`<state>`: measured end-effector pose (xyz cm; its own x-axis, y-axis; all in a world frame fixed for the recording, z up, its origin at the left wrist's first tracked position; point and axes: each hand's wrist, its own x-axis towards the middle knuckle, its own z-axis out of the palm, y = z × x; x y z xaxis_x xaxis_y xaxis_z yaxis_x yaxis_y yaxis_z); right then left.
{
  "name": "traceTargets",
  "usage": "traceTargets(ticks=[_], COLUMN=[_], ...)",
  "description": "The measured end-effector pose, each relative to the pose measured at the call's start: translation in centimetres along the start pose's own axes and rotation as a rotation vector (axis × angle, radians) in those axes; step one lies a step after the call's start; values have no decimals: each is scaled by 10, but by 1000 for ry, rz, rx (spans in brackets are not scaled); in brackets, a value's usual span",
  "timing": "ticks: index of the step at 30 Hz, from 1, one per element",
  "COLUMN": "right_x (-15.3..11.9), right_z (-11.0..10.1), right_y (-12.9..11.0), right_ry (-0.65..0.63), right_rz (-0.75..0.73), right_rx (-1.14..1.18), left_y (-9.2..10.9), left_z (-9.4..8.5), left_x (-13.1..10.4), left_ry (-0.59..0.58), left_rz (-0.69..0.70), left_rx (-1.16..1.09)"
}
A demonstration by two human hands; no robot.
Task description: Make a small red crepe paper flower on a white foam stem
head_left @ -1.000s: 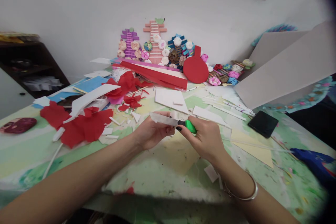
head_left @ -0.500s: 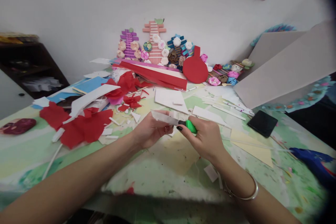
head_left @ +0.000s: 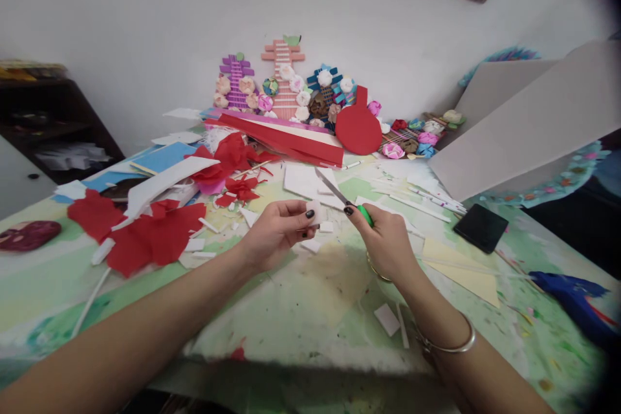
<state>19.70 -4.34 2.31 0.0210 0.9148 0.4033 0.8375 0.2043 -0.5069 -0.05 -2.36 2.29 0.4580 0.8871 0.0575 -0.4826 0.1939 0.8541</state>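
White piece (head_left: 314, 212) is grasped by the fingers of the left hand (head_left: 284, 233), above the table (head_left: 301, 317). Green-handled knife (head_left: 336, 190) is clenched in the right hand (head_left: 388, 239), its blade seen against a white sheet (head_left: 297, 182). 2 white scraps (head_left: 387, 320) are shown nearer the front edge.

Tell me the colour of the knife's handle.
The knife handle is bright green, best seen in the head view.

Soft, muted light leaves faint shadows on the desk (head_left: 291, 330). Wide-lens distortion bends the edges; the right corners darken and blur.
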Motion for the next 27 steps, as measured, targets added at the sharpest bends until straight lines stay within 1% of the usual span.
traceTargets(ticks=[2,5,8,10,13,16,19,23,27], right_x=[3,7,7,5,2,1,1,1,0], right_z=[1,1,1,3,5,7,7,5,4], right_y=[1,1,-1,-4,-7,-8,-8,-10,-10], right_ry=[-26,-132,-254,-297,-293,-277,-255,-230,-264], right_rz=[45,142,225,223,190,183,179,147,79], right_rx=[111,401,657,736,750,738,780,804,760], left_y=[-3,-7,-10,-12,-14,-16,-17,-17,-16], left_z=[-2,-4,-2,-1,-1,-2,-4,-4,-4], left_x=[2,4,4,3,3,3,4,4,3], left_ry=[76,145,162,149,111,83,44,-4,-59], left_rz=[3,-5,-37,-65,-100,-106,-114,-170,-208], left_rx=[83,221,307,326,355,359,274,133,160])
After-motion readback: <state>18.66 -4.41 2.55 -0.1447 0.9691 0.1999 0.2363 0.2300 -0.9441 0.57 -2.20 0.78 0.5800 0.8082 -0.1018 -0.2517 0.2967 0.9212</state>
